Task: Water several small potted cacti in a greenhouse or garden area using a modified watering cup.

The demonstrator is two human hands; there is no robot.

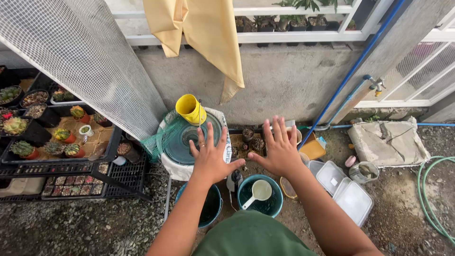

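Both hands, left [210, 159] and right [279, 151], hover with grip spread wide, holding nothing, above blue buckets [265, 205].

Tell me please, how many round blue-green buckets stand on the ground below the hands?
2. One bucket is below the left hand, partly hidden by that forearm. The other bucket is below the right hand and holds a white scoop. Others may be hidden.

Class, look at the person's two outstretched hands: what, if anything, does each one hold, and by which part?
Nothing is held. The left hand and right hand are both spread open, palms down, fingers apart, above the round green mesh sieve and small black plastic pots.
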